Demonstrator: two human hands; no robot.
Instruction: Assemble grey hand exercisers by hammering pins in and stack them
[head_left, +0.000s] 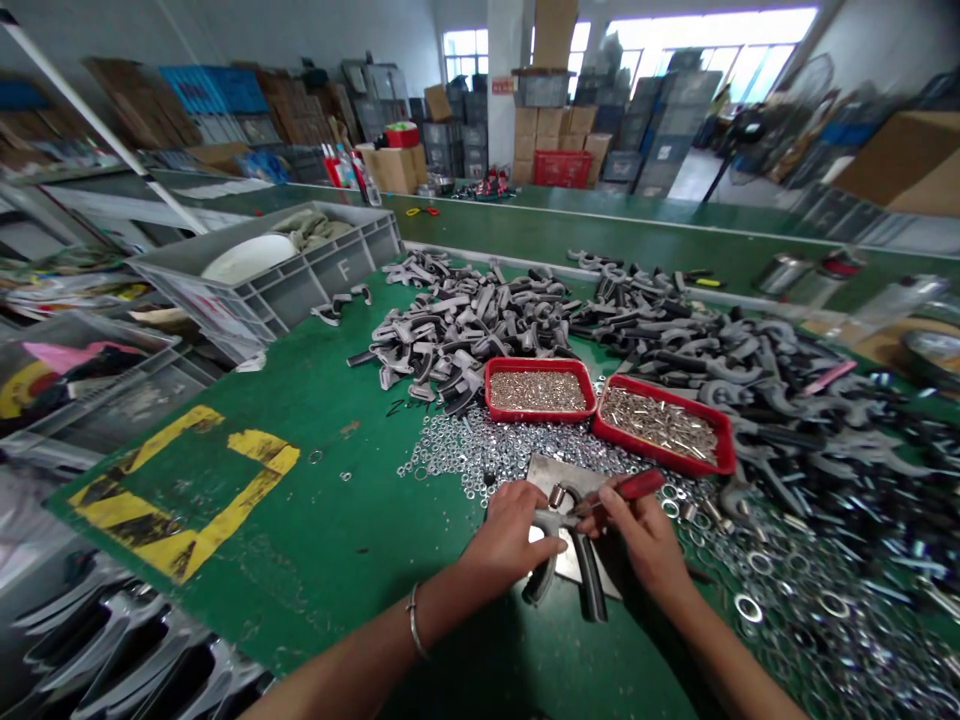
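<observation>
Left hand on grey handle, right hand on red screwdriver

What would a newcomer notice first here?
Two red trays of small metal parts stand centrally on the green workbench, between heaps of dark curved handles. Just below, the left hand grips a handle while the right hand holds a red-handled tool. Loose steel washers spread toward the lower right.

The left hand and the right hand reach forward, backs up — both curled in a grip, just beside each other.
</observation>
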